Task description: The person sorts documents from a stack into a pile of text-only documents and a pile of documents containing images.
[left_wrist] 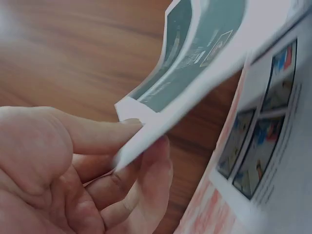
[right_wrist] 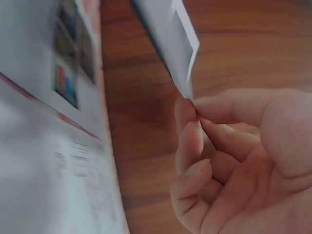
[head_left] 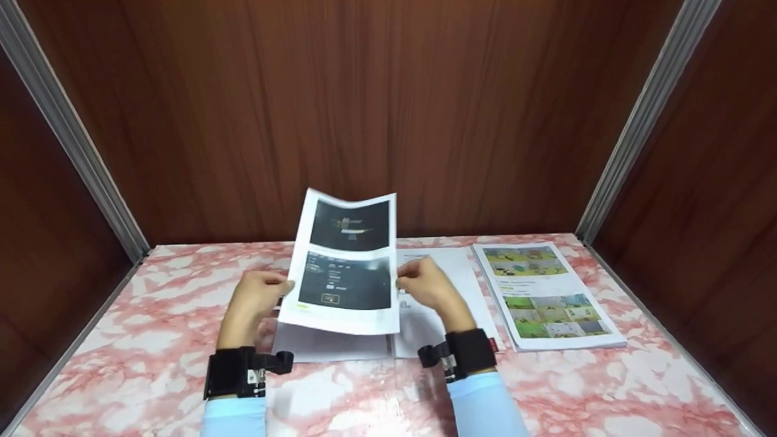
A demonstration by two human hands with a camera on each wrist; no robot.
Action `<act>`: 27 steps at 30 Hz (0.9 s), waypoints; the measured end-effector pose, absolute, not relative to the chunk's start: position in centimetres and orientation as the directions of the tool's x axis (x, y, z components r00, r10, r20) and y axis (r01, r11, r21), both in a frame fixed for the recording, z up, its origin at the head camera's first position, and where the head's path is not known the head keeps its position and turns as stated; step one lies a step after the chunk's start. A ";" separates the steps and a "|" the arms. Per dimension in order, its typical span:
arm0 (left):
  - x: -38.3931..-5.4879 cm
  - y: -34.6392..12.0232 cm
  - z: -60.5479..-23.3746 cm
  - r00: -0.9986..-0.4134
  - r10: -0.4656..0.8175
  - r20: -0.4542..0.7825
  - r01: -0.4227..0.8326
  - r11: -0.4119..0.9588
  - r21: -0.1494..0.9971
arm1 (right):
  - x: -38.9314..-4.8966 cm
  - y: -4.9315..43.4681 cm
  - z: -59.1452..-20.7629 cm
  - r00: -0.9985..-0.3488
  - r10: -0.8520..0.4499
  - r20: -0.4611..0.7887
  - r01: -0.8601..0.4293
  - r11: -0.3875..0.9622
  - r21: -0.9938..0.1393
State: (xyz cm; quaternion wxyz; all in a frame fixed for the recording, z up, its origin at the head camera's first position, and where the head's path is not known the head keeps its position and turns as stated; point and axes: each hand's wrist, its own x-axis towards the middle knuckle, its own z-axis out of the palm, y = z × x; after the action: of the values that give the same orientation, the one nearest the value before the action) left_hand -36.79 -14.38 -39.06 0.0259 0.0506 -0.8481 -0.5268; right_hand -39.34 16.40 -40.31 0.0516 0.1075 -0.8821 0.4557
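Observation:
A printed paper (head_left: 346, 280) with two dark panels is raised and tilted in the head view, its top edge bowed. My left hand (head_left: 252, 303) pinches its left edge between thumb and fingers; the left wrist view shows the paper bending up from that grip. On the opposite edge, my right hand (head_left: 432, 286) pinches it between thumb and fingertips. Whether it is one sheet or several, I cannot tell. Under it lies a left paper pile (head_left: 331, 349), mostly hidden, with printed pictures visible in the left wrist view. Beside that pile is a mostly white paper (head_left: 458, 285).
A stack of papers (head_left: 549, 291) with colour pictures lies on the right of the marbled red and white table (head_left: 170, 340). Brown wood-grain panels (head_left: 340, 103) with metal corner posts (head_left: 649, 115) enclose the back and sides.

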 end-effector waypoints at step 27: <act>-37.4 -16.3 -43.1 -0.950 -0.195 -0.245 -0.306 0.419 0.855 | -40.5 13.7 -45.1 -0.990 -0.135 0.042 -0.122 0.670 -0.733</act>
State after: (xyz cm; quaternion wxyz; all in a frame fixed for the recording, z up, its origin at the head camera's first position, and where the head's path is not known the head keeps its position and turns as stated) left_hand -37.44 -16.29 -43.06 -0.0537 0.1492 -0.8406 -0.5180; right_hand -40.52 13.65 -45.10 -0.0081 0.0705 -0.9136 0.4003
